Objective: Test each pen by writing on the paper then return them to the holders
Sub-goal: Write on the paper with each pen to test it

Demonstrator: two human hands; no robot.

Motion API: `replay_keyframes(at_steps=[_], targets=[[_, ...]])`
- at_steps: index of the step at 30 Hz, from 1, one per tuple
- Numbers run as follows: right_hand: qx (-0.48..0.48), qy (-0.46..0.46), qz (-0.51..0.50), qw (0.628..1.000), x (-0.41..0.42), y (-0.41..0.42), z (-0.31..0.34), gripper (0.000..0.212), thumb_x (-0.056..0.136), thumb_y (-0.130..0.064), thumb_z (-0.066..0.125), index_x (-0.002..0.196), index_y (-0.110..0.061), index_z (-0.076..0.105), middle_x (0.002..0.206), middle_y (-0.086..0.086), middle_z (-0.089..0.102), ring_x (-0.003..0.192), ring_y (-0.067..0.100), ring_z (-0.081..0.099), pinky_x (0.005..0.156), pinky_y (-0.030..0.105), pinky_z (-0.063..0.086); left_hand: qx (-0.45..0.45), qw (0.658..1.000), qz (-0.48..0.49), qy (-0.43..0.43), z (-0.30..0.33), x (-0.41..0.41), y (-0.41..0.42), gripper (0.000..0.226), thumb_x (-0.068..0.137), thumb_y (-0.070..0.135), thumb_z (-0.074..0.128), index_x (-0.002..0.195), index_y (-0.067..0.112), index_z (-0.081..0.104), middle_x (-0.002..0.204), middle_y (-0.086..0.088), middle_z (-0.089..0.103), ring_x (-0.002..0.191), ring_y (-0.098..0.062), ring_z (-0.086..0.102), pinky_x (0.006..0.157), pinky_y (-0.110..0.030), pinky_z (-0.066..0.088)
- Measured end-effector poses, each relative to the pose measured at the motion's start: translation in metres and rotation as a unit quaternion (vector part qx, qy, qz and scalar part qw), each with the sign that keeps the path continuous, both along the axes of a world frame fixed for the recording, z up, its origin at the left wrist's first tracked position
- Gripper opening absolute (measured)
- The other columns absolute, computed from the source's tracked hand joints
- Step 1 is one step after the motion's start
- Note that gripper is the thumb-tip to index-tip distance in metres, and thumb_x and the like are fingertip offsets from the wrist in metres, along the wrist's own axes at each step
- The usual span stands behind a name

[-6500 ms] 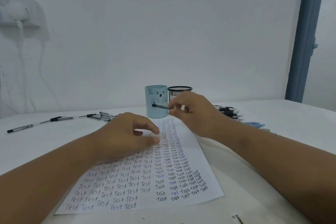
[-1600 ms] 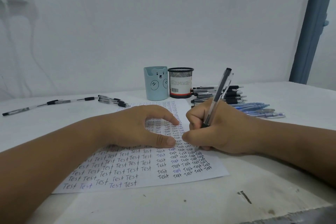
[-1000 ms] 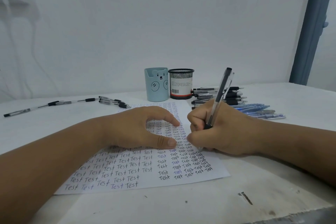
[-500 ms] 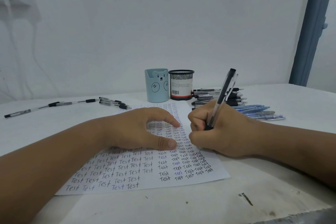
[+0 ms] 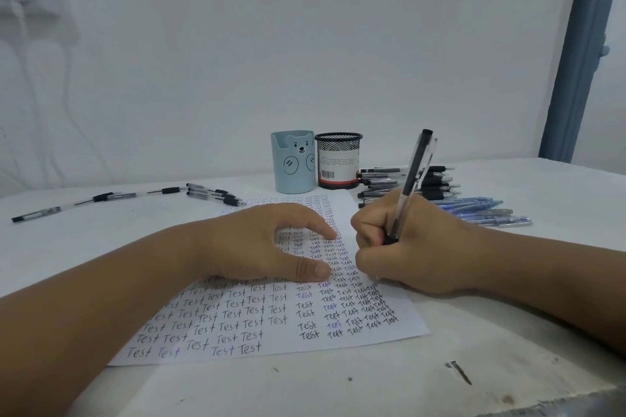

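The right hand grips 1 pen with curled fingers. The pen is clear-barrelled with a black cap end, and it stands steeply, tilted up and to the right. Its lower end is hidden behind the fingers, so contact between the tip and the paper cannot be confirmed. The heel of the right hand rests at the right edge of the paper.

The left hand lies on the paper, palm down. Its thumb and forefinger are spread and pressed flat on the sheet, holding nothing. The 2 hands are just beside each other.

The paper lies flat on the white table, near its front edge. The sheet is covered with rows and columns of the handwritten word "Test", mostly in black, some in blue.

2 holders stand upright behind the paper, touching or almost touching. The blue bear holder is on the left. The black mesh holder is on the right. No pen projects above either rim.

A pile of black pens lies right of the mesh holder. Blue pens lie nearer and further right. A loose row of pens lies on the left side of the table.
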State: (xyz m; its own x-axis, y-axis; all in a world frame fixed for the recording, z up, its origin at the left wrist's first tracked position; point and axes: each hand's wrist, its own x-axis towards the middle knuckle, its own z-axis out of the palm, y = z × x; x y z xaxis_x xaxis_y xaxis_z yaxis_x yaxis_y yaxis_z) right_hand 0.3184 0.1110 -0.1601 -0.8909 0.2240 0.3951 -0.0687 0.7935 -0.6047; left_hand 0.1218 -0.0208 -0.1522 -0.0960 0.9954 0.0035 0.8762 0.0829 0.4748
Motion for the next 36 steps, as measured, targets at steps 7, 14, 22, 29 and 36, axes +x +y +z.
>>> replay_keyframes(at_steps=[7,14,22,29,36], targets=[[-0.271,0.078,0.000,0.959,-0.009,0.006,0.016,0.048,0.093,-0.043,0.050,0.054,-0.015,0.044,0.057,0.006,0.040,0.049,0.021,0.038,0.048,0.029,0.031,0.003,1.000,0.003,-0.008,0.000,-0.002,-0.001,0.064,0.061,0.083,0.072,0.120,0.064,0.056,0.137,0.041,0.044,0.138,0.008,0.035,0.122,-0.038,0.026],[-0.179,0.106,-0.062,0.976,-0.052,0.014,0.050,0.034,0.097,-0.049,0.054,0.105,-0.017,0.050,0.053,0.001,0.048,0.041,0.018,0.041,0.044,0.027,0.036,0.063,0.995,0.043,-0.064,-0.002,-0.006,0.000,0.061,0.058,0.082,0.075,0.114,0.059,0.065,0.136,0.025,0.056,0.131,-0.003,0.050,0.116,-0.042,0.038],[0.062,0.067,-0.122,0.988,-0.072,0.032,0.009,0.026,0.104,-0.030,0.052,0.086,-0.014,0.064,0.066,-0.006,0.054,0.052,0.004,0.039,0.052,0.017,0.034,0.134,0.975,0.169,-0.062,-0.002,-0.025,-0.005,0.022,0.078,0.052,0.081,0.098,0.044,0.075,0.116,0.021,0.068,0.100,0.001,0.068,0.100,-0.034,0.052],[0.079,0.079,-0.096,0.989,-0.062,0.032,0.008,0.013,0.097,-0.029,0.065,0.084,-0.033,0.063,0.053,-0.013,0.051,0.049,0.005,0.040,0.052,0.015,0.032,0.101,0.985,0.137,0.019,-0.004,-0.023,0.000,0.024,0.079,0.057,0.076,0.100,0.046,0.073,0.117,0.027,0.064,0.111,0.005,0.054,0.102,-0.027,0.045],[0.169,0.021,-0.169,0.971,-0.059,0.051,0.024,0.028,0.105,-0.022,0.046,0.083,-0.012,0.060,0.078,0.002,0.055,0.072,0.016,0.053,0.067,0.031,0.041,0.094,0.987,0.127,0.031,-0.007,-0.021,0.001,0.025,0.087,0.056,0.067,0.108,0.043,0.070,0.120,0.030,0.061,0.113,0.016,0.047,0.103,-0.022,0.036]])
